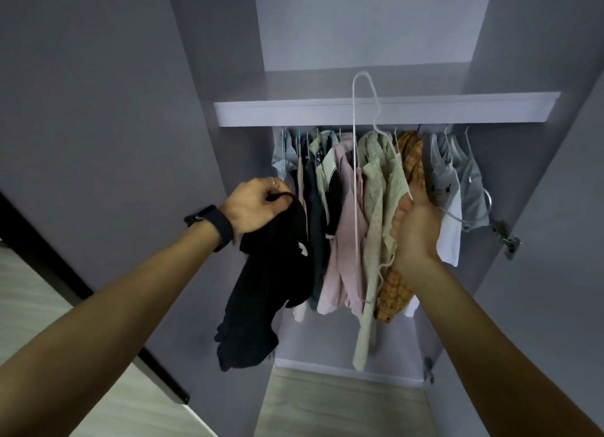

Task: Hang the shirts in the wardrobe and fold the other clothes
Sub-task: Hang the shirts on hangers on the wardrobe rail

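**One black garment (pixel 271 289), one white hanger (pixel 354 135)**

Left hand (pixel 258 204) clenches the black garment's top edge, near, at the open wardrobe's (pixel 228 60) left. Right hand (pixel 415 230) grasps the white hanger's lower wire, raised before the shelf (pixel 294 112). Farther in, hung clothes (pixel 346 207) overlap; their count is unclear.

1. This is a home, seen from in front of a built-in wardrobe (pixel 242 148) with lilac-grey panels. Its left door (pixel 98 109) and right door (pixel 562 191) stand open.
2. A shelf (pixel 385 109) spans the upper part. Under it, everyday clothes hang in a row on hangers: a pink shirt (pixel 346 214), an orange checked shirt (pixel 412 155) and, further right, a white top (pixel 449 207).
3. A metal hinge (pixel 506 237) sits on the right door.
4. A pale wood-look floor (pixel 343 404) lies near, below the wardrobe.
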